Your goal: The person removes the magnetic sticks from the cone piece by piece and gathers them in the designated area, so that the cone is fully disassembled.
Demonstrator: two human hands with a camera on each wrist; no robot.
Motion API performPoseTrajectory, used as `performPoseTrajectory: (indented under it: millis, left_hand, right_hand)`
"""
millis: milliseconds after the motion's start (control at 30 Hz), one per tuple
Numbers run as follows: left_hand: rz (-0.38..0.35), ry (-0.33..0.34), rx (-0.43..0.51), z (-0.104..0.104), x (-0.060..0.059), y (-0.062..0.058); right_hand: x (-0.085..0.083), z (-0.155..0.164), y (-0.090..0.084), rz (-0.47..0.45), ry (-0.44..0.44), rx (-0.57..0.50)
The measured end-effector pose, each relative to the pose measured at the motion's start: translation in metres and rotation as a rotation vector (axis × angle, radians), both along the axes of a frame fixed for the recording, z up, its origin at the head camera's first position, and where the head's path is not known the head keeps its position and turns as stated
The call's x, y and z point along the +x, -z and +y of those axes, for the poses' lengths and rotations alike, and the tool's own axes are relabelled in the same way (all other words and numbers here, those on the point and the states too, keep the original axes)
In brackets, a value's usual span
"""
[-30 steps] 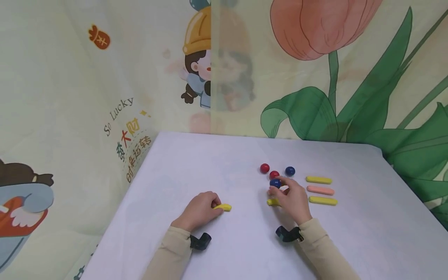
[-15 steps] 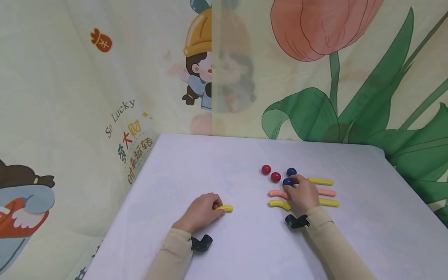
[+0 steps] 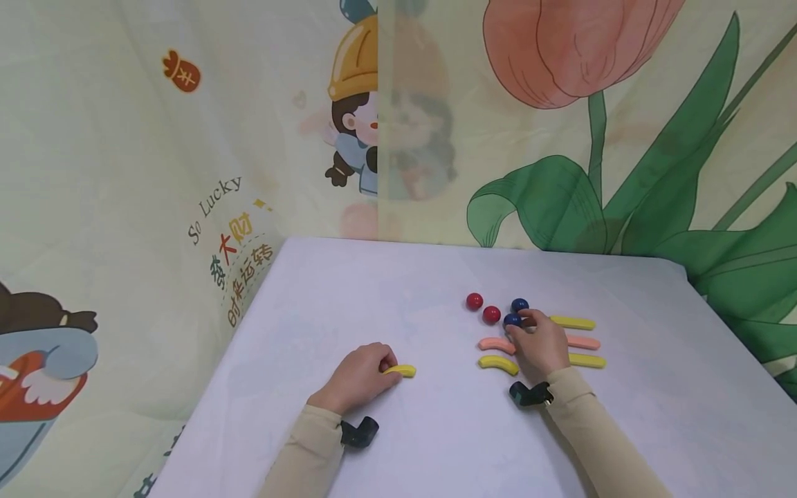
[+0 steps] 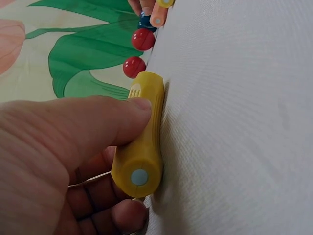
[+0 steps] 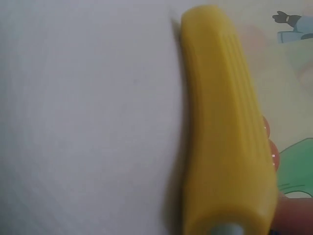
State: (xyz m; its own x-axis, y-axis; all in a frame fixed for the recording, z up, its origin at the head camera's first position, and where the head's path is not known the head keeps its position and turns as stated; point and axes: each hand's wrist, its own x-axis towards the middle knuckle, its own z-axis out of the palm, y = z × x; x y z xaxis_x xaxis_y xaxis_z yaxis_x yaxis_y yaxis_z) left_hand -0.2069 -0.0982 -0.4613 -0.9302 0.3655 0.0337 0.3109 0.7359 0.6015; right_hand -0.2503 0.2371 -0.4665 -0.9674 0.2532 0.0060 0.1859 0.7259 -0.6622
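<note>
My left hand [image 3: 356, 378] pinches a short curved yellow rod [image 3: 407, 371] between thumb and fingers, low over the white table. In the left wrist view, a pale round disc shows in the near end of this yellow rod [image 4: 140, 147]. Thumb and fingers of my right hand [image 3: 542, 348] pinch a blue ball [image 3: 512, 320], just in front of a second blue ball [image 3: 519, 304]. Two red balls [image 3: 491, 315] sit to their left. Close below the right hand lie a curved pink rod [image 3: 495, 344] and another curved yellow rod [image 3: 498, 364], which fills much of the right wrist view.
Right of the right hand lie a straight yellow rod [image 3: 575, 323], a straight pink rod [image 3: 584, 342] and another straight yellow rod [image 3: 588, 360], their left ends partly hidden by the hand. A printed cloth [image 3: 423, 138] hangs behind the white table [image 3: 349, 290].
My right hand has carried the blue ball rightward and slightly back, closer to the other blue ball, uncovering the curved pink rod. The left hand keeps its grip in the same place.
</note>
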Motion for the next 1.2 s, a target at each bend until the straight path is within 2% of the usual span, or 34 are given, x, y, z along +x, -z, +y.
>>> performPoseTrajectory:
  millis: [233, 367, 433, 533, 633, 700, 767, 900, 967, 1033, 1200]
  left_hand:
    - [-0.001, 0.013, -0.017, 0.006, -0.001, 0.000]
    - [0.029, 0.011, -0.032, 0.011, -0.003, -0.002]
    - [0.046, 0.010, -0.031, 0.014, -0.003, -0.002]
    - [0.069, 0.035, -0.030, 0.022, -0.001, -0.002]
    - [0.085, 0.091, -0.028, 0.032, 0.003, -0.001]
    - [0.095, 0.125, -0.017, 0.038, 0.007, 0.001]
    - [0.101, 0.148, 0.001, 0.043, 0.010, 0.002]
    - [0.095, 0.189, 0.029, 0.051, 0.017, 0.006]
    - [0.092, 0.206, 0.037, 0.054, 0.019, 0.007]
    - [0.087, 0.207, 0.045, 0.057, 0.021, 0.007]
    - [0.064, 0.193, 0.048, 0.058, 0.023, 0.009]
  right_hand:
    - [0.017, 0.008, -0.003, 0.045, 0.032, -0.028]
    - [0.037, 0.002, -0.010, 0.132, 0.049, 0.013]
    - [0.051, -0.009, -0.014, 0.185, 0.030, 0.016]
    - [0.071, -0.036, -0.015, 0.250, -0.099, 0.017]
    - [0.087, -0.064, -0.010, 0.227, -0.285, 0.019]
    - [0.093, -0.078, -0.005, 0.195, -0.373, 0.031]
    - [0.096, -0.086, -0.002, 0.176, -0.410, 0.029]
    - [0.098, -0.087, 0.002, 0.203, -0.441, 0.032]
    - [0.098, -0.084, 0.003, 0.200, -0.437, 0.042]
    - [0.100, -0.078, 0.003, 0.177, -0.393, 0.059]
    - [0.104, -0.058, 0.006, 0.120, -0.169, 0.124]
